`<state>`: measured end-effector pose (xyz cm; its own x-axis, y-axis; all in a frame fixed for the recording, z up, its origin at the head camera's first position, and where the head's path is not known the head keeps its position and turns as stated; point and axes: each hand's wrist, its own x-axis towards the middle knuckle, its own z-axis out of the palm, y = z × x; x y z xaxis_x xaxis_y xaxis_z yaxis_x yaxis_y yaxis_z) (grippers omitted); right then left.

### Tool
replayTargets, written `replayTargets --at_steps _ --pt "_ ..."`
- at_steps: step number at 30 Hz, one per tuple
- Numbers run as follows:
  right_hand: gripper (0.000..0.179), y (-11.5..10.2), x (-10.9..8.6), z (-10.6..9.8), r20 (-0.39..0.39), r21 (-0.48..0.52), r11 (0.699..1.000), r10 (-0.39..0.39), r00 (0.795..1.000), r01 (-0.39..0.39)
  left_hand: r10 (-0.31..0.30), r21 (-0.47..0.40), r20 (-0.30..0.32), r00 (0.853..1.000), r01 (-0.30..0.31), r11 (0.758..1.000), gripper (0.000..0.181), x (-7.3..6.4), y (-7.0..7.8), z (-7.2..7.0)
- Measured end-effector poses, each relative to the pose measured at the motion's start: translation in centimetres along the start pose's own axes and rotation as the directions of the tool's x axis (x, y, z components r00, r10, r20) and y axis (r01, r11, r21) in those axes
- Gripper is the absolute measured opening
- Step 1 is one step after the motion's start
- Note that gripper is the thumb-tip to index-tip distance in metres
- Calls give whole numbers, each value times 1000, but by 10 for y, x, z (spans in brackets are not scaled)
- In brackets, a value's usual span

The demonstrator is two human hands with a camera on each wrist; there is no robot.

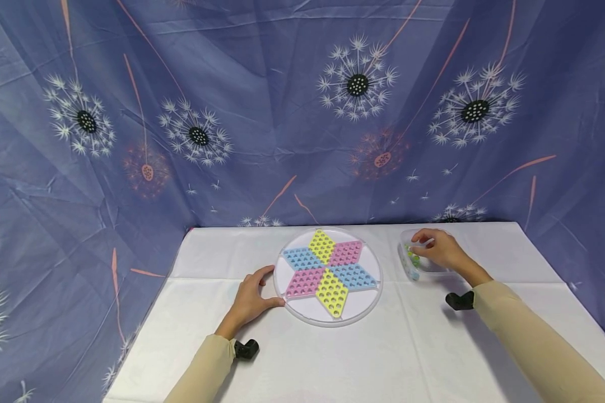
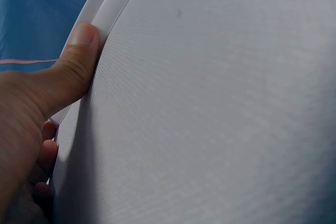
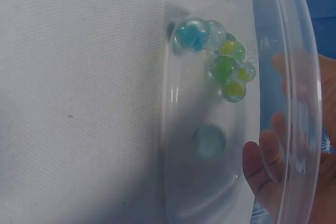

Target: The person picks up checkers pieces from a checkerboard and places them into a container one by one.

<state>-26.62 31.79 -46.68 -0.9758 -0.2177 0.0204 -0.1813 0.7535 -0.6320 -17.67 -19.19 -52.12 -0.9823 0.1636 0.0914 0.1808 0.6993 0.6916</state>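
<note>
A round white Chinese checkers board (image 1: 302, 310) lies flat on the table, with a star of pink, blue and yellow holed diamonds. My left hand (image 1: 250, 296) rests at its left edge, thumb (image 2: 83, 40) and forefinger spread apart against the rim. To the right stands a clear plastic box (image 3: 302, 145) with several marbles: a blue marble (image 3: 192, 34), a green marble (image 3: 224, 70) and others with yellow or clear glass. Over the box is my right hand (image 1: 440, 250), fingers loosely bent and apart. Nothing shows between those fingers, seen partly through the box wall.
A white cloth covers the table (image 1: 343, 364). Behind and at the sides hangs a blue curtain (image 1: 262, 112) with dandelion prints. Each wrist carries a black device, a left one (image 1: 246, 350) and a right one (image 1: 459, 300). The box stands near the table's back edge.
</note>
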Motion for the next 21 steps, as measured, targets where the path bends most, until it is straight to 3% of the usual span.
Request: replayTargets --at_steps 12,21 --pt "30 3 1 1 4 -3 1000 3 1000 -3 5 4 -2 1000 -5 1000 96 1 -1 1" --pt "38 -4 1 -5 -20 8 999 -48 999 48 34 2 9 999 -34 999 103 5 -1 -3"
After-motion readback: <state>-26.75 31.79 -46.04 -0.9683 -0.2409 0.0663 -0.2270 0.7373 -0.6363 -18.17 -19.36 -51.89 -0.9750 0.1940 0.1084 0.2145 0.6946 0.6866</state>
